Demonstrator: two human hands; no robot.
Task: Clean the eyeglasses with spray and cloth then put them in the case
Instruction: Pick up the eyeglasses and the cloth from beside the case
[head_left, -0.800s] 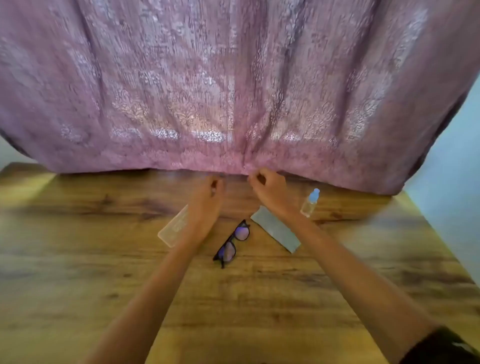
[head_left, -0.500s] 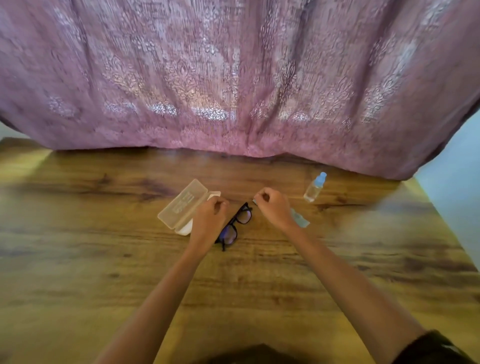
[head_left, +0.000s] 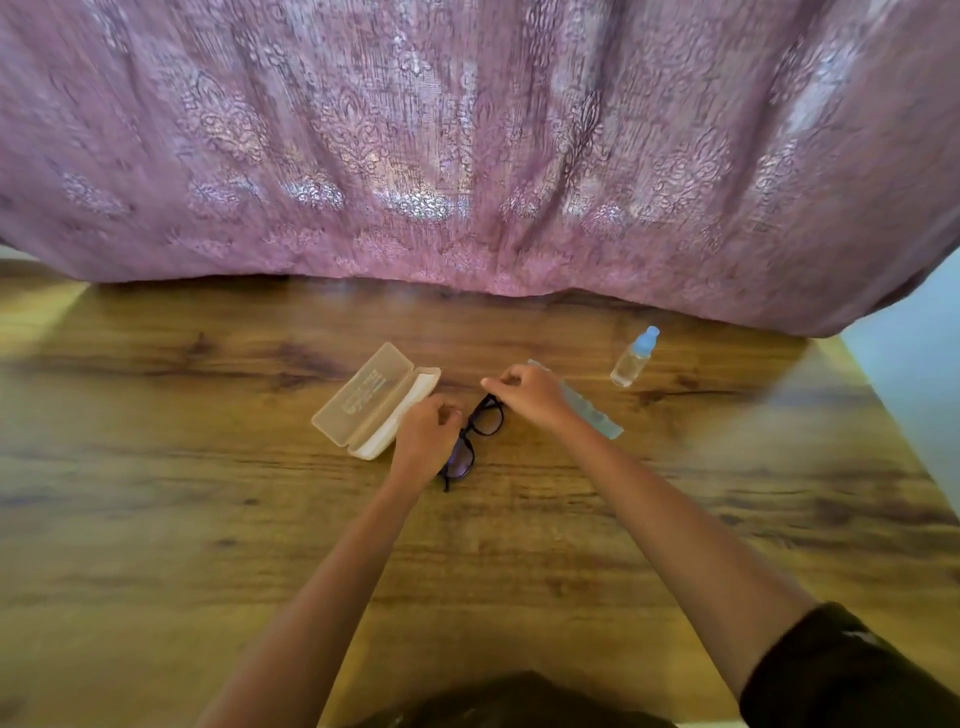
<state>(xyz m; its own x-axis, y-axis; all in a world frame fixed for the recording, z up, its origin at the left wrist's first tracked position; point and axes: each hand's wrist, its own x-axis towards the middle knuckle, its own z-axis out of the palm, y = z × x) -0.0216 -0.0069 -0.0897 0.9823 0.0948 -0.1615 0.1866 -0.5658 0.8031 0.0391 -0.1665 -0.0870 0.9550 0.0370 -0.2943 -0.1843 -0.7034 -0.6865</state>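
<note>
Wooden table (head_left: 208, 519) under a mauve curtain, and the eyeglasses (head_left: 475, 436) lie mid-table as both curled hands — left hand (head_left: 426, 441), right hand (head_left: 527, 395) — drop from the curtain onto them, grip unclear — case (head_left: 363, 400) now open, cleaning unstarted.

Both hands (head_left: 530, 395) reach black eyeglasses (head_left: 475, 436) beside open case (head_left: 374, 400).

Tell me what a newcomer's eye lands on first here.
A big pink patterned curtain fills the whole top half, draping onto the wooden table. At mid-table both hands, left hand and right hand, meet over black eyeglasses, with an open clear case to their left.
</note>
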